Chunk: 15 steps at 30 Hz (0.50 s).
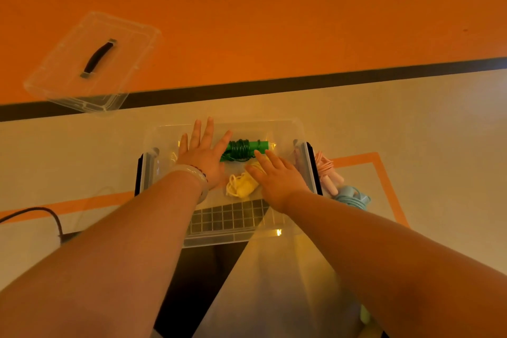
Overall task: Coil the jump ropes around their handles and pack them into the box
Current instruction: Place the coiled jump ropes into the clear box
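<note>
Settling the coiled bundles flat inside the clear box (288,132) looks like the step in hand. Done well, it means pressing each one down side by side, so the loops cannot slip off the handles and room is left for two more. The box sits open on the pale floor. Its lid (90,63) lies well apart, up to the left on the orange floor.

The left hand (203,156) is spread with straight fingers over the left half of the box, gripping nothing, its thumb side just beside the left end of the green rope (241,149). The right hand (277,177) is flat and loose too, empty, hovering over the yellow rope (242,186) with a fingertip near the green handle.

Green lies across the far side of the box and yellow on the nearer side. The pink rope (327,173) and blue rope (354,197) lie outside, just beside the right wall, apparently coiled.
</note>
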Tool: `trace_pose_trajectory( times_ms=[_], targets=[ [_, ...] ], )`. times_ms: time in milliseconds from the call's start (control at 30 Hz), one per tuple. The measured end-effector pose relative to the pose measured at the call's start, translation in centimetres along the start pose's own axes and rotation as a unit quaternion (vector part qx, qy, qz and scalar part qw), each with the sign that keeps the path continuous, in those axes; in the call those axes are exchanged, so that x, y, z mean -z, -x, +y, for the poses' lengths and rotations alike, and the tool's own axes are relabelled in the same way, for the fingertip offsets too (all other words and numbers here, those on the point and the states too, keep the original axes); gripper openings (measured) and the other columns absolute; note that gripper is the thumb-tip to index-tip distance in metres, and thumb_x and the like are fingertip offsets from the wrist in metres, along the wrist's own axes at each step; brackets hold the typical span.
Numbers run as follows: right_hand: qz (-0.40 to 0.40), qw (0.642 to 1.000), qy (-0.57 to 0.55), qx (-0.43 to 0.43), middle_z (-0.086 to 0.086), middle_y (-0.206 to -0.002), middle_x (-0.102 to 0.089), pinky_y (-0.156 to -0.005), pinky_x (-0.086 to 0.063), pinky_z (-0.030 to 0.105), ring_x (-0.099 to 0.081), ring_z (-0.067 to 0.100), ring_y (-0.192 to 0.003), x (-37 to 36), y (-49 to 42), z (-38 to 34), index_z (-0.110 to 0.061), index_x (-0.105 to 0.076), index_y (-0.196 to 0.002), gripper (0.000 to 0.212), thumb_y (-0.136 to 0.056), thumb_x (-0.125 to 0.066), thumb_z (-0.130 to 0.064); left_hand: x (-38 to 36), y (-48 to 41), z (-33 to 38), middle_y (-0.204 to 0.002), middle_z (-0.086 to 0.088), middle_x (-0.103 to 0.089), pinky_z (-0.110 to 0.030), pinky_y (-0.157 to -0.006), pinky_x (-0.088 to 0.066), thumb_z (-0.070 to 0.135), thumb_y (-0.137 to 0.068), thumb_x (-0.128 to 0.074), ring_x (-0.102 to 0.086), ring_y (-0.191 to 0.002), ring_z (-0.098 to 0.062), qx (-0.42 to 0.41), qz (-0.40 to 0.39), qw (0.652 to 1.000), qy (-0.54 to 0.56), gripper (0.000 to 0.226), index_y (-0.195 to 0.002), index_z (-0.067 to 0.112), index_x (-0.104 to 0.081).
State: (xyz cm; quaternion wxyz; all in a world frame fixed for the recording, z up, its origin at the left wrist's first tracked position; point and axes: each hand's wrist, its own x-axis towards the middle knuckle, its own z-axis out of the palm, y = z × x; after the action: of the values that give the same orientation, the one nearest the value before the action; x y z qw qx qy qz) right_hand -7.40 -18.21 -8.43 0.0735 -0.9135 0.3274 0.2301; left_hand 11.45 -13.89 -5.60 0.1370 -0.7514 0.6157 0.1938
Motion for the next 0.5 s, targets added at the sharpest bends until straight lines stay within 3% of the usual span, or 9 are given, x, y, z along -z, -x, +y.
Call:
trace_pose_trajectory(
  times_ms=[100,233,500],
  targets=[
    [0.016,1.000,0.018,-0.001,0.005,-0.159,0.021,-0.118,-0.001,0.047,0.016,0.031,-0.147,0.8,-1.3,-0.8,-0.034,0.007,-0.152,0.071,-0.101,-0.041,-0.026,0.4,0.1,-1.1,-0.155,-0.004,0.033,-0.048,-0.116,0.010,0.029,-0.100,-0.037,0.029,-0.142,-0.029,0.022,0.030,0.999,-0.011,0.074,-0.149,0.038,0.019],
    [-0.034,0.999,-0.010,-0.027,0.001,-0.161,0.017,-0.118,-0.001,0.050,0.012,0.029,-0.148,1.7,-3.0,-1.2,-0.037,0.008,-0.151,0.060,-0.102,-0.023,-0.051,0.8,0.0,-3.3,-0.156,0.000,0.031,-0.048,-0.117,0.006,0.026,-0.099,-0.040,0.025,-0.145,-0.025,0.051,-0.010,0.999,0.005,0.078,-0.148,0.039,0.019],
    [-0.072,0.992,-0.047,-0.092,0.007,-0.162,0.002,-0.118,-0.010,0.046,0.000,0.030,-0.148,1.9,-2.1,1.1,-0.026,0.002,-0.154,0.063,-0.102,-0.022,-0.051,1.1,-0.5,-3.1,-0.157,0.002,0.028,-0.049,-0.117,0.002,0.029,-0.098,-0.040,0.022,-0.146,-0.024,0.055,-0.017,0.998,0.027,0.078,-0.149,0.038,0.018]
  ],
)
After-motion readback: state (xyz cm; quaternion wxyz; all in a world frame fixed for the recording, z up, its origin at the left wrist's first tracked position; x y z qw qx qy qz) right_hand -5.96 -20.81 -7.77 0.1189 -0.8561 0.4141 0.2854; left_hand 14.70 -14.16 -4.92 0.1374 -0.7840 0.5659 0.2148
